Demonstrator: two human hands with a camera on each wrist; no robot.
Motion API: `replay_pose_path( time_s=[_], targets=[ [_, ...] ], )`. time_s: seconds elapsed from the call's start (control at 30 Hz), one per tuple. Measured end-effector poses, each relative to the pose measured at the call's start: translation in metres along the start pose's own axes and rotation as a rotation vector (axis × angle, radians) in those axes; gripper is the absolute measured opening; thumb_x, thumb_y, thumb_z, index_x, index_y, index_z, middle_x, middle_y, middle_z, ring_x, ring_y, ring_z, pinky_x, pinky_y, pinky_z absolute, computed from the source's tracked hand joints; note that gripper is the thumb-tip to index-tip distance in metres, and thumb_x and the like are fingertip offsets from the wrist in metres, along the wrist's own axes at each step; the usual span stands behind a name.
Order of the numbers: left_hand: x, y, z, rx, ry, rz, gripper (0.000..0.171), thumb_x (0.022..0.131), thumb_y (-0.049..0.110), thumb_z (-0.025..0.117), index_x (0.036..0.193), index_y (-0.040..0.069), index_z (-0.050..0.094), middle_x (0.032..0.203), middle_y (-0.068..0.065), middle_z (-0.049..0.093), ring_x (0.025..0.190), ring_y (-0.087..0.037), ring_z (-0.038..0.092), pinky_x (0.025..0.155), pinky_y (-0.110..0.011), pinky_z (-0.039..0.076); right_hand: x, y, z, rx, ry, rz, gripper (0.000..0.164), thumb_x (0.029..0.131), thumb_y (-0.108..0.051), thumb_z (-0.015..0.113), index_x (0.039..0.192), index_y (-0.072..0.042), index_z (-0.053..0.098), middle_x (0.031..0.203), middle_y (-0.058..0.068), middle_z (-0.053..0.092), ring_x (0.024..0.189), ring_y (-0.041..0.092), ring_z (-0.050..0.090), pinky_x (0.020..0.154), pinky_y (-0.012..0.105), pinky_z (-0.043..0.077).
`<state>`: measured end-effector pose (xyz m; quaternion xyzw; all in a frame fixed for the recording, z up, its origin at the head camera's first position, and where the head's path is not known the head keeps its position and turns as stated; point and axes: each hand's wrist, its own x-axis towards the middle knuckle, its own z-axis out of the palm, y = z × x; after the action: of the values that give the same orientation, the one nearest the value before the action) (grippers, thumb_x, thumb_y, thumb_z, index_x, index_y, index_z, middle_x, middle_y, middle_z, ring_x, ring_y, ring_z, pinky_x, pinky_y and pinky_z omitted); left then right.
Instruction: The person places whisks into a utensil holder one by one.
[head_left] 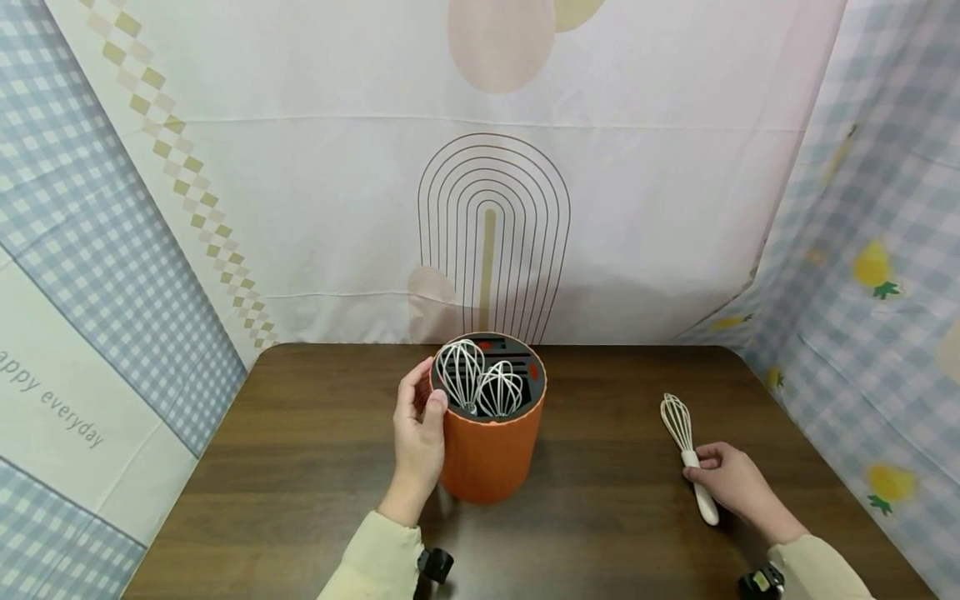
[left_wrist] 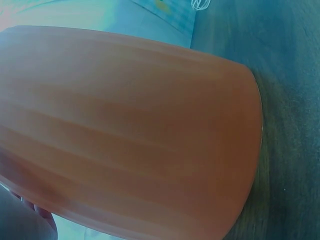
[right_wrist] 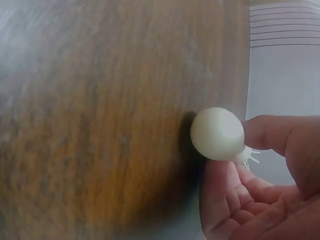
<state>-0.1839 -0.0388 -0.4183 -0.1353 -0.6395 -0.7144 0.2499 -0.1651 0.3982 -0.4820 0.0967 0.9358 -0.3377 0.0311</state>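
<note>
An orange utensil holder [head_left: 491, 462] with a dark slotted top stands upright on the table. Two wire whisk heads stick up from its slots, a taller whisk [head_left: 460, 371] and a shorter whisk [head_left: 500, 392]. My left hand [head_left: 417, 446] grips the holder's left side, thumb at the rim and fingers round the back. Off to the right, my right hand [head_left: 731, 482] pinches a white whisk [head_left: 705, 504] by its handle, wire end pointing away. In the right wrist view, the rounded handle end [right_wrist: 217, 133] sits between thumb and fingers, close over the tabletop.
The brown wooden table [head_left: 300, 467] has rounded far corners. Behind it hangs a white printed cloth [head_left: 337, 208]. Blue checked cloths line the left [head_left: 90, 167] and right [head_left: 885, 350] sides.
</note>
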Motion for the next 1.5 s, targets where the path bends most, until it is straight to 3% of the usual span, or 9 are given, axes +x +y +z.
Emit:
replay_pose_path(
  time_s=[0.17, 0.37, 0.63, 0.83, 1.0, 1.3, 1.5],
  targets=[
    [-0.001, 0.002, 0.001, 0.008, -0.001, -0.008, 0.044, 0.093, 0.002, 0.049, 0.136, -0.006, 0.044, 0.114, -0.025, 0.052, 0.100, -0.025, 0.047, 0.084, -0.018, 0.041, -0.003, -0.002, 0.001, 0.044, -0.015, 0.031, 0.035, 0.084, -0.013, 0.068, 0.103, 0.015, 0.057, 0.085, 0.010, 0.065, 0.071, 0.016, 0.059, 0.059, 0.030, 0.050],
    [-0.001, 0.003, 0.001, 0.004, -0.008, -0.015, 0.044, 0.094, 0.003, 0.049, 0.137, -0.006, 0.044, 0.102, -0.024, 0.049, 0.096, -0.020, 0.045, 0.080, -0.019, 0.041, -0.006, -0.015, 0.003, 0.089, -0.048, -0.012, 0.041, 0.089, -0.017, 0.065, 0.113, 0.014, 0.055, 0.094, 0.012, 0.065, 0.078, 0.017, 0.059, 0.062, 0.029, 0.050],
    [-0.001, 0.002, 0.001, 0.007, -0.014, -0.022, 0.044, 0.095, 0.003, 0.048, 0.138, -0.004, 0.043, 0.117, -0.019, 0.052, 0.101, -0.020, 0.046, 0.084, -0.019, 0.041, -0.010, -0.060, 0.011, 0.275, -0.042, -0.090, 0.046, 0.093, -0.022, 0.064, 0.125, 0.007, 0.049, 0.105, 0.015, 0.061, 0.083, 0.019, 0.061, 0.065, 0.034, 0.054],
    [-0.001, 0.001, 0.002, 0.003, -0.008, -0.013, 0.043, 0.095, 0.002, 0.048, 0.138, -0.006, 0.043, 0.125, -0.021, 0.052, 0.106, -0.023, 0.048, 0.088, -0.018, 0.041, -0.016, -0.098, 0.016, 0.460, 0.016, -0.201, 0.043, 0.092, -0.014, 0.065, 0.125, 0.007, 0.047, 0.105, 0.019, 0.060, 0.082, 0.012, 0.064, 0.067, 0.033, 0.056],
    [-0.001, -0.001, 0.003, -0.012, -0.001, 0.011, 0.043, 0.094, 0.000, 0.047, 0.137, -0.007, 0.043, 0.118, -0.019, 0.053, 0.102, -0.023, 0.048, 0.086, -0.018, 0.042, -0.023, -0.129, 0.018, 0.550, 0.074, -0.274, 0.042, 0.091, -0.012, 0.067, 0.124, 0.006, 0.048, 0.103, 0.018, 0.060, 0.080, 0.008, 0.063, 0.067, 0.029, 0.055],
    [-0.001, -0.001, 0.002, -0.018, 0.006, 0.020, 0.042, 0.095, 0.000, 0.047, 0.136, -0.008, 0.043, 0.123, -0.023, 0.053, 0.107, -0.018, 0.050, 0.090, -0.019, 0.043, -0.030, -0.174, 0.019, 0.613, 0.165, -0.418, 0.039, 0.090, -0.009, 0.067, 0.123, 0.004, 0.049, 0.102, 0.018, 0.062, 0.079, 0.011, 0.064, 0.069, 0.027, 0.054],
    [-0.002, -0.001, 0.001, -0.006, 0.001, -0.001, 0.042, 0.096, 0.002, 0.047, 0.137, -0.007, 0.043, 0.128, -0.023, 0.052, 0.110, -0.019, 0.049, 0.092, -0.019, 0.042, -0.035, -0.194, 0.018, 0.626, 0.206, -0.462, 0.039, 0.091, -0.011, 0.066, 0.124, 0.002, 0.049, 0.107, 0.017, 0.061, 0.087, 0.012, 0.063, 0.070, 0.021, 0.051]
  ],
)
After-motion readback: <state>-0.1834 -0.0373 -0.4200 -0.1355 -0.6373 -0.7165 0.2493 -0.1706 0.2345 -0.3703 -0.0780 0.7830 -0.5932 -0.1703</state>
